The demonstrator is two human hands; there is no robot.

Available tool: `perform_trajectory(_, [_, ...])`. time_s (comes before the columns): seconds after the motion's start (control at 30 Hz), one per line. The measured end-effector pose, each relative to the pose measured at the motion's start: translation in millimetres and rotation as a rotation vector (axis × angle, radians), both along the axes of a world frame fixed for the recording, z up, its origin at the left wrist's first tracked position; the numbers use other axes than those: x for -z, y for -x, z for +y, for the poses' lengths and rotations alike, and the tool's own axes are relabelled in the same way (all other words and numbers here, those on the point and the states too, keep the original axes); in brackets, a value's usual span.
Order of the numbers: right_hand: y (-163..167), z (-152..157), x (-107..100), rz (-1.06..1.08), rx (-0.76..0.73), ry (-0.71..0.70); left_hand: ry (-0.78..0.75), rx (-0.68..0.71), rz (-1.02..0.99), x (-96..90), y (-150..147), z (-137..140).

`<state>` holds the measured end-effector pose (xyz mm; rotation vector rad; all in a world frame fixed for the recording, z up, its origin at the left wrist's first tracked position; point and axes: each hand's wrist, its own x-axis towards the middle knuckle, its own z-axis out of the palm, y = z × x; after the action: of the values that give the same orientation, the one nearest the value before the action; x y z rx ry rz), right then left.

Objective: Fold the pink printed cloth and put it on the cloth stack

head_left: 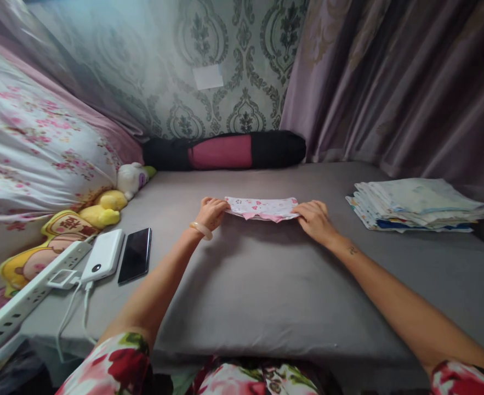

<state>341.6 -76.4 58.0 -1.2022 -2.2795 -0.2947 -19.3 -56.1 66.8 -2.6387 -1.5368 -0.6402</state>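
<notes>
A small folded cloth, white with pink and red prints and a pink trim along its near edge, is held level just above or on the grey sheet. My left hand, with a pale bangle at the wrist, pinches the cloth's left end. At the right end, my right hand grips it between thumb and fingers. The cloth stretches straight between both hands. Whether it touches the sheet underneath, I cannot tell.
To the right lies a stack of folded cloths. On the left are a phone, a white power bank with cables, a power strip and plush toys. A black and pink roll-shaped bag lies along the patterned wall.
</notes>
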Motion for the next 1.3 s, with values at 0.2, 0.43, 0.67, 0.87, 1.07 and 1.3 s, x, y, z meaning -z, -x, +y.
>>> perform_trajectory(0.2, [-1.1,-13.7,11.2,-0.028,-0.019,0.064,0.052,0.031,0.048,10.7,5.5,-14.4])
perform_trajectory(0.43, [-5.9,-24.9,22.0,-0.105,-0.058,0.162,0.174,0.053,0.145,17.1,12.4,-24.8])
perform_trajectory(0.67, [-3.8,-38.3,10.6,-0.210,-0.073,0.237,0.246,0.049,0.182,15.9,15.9,-34.7])
perform_trajectory(0.87, [14.5,-27.9,-16.1,-0.276,0.008,0.381,0.227,0.008,0.065,2.7,-1.6,-30.9])
perform_trajectory(1.07, [65.0,12.8,-10.5,-0.187,0.121,0.401,0.159,-0.117,0.024,15.1,-57.8,-2.0])
perform_trajectory(1.3, [114.1,40.1,16.1,-0.137,0.190,0.585,0.321,-0.231,0.153,32.6,-109.7,25.2])
